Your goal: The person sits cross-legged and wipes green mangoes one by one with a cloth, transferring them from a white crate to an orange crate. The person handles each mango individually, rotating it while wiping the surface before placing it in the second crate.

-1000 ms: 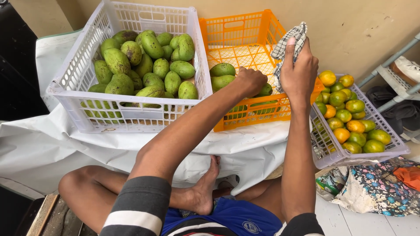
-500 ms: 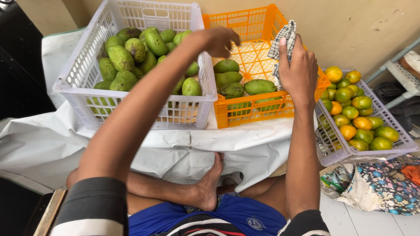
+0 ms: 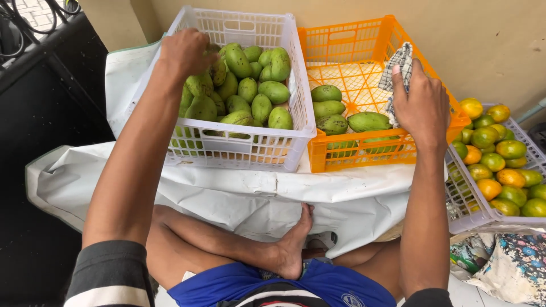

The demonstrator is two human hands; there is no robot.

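The left hand [image 3: 185, 54] is down in the white basket [image 3: 250, 149], on top of the pile of green mangoes [image 3: 250, 91]. Its fingers curl around one mango at the back left of the pile, but I cannot tell if they hold it tight or just touch it. More mangoes lie just in front of this hand and to its right.

The right hand [image 3: 421, 108] is closed around a checked cloth [image 3: 399, 71], and the cloth sticks up out of the fist. This hand hangs over the front right edge of the orange crate [image 3: 352, 37]. A few mangoes lie in that crate, just left of the hand. Right of it stands another basket [image 3: 472, 213] full of orange and green fruit [image 3: 500, 165]. A white sheet [image 3: 239, 193] lies under the baskets
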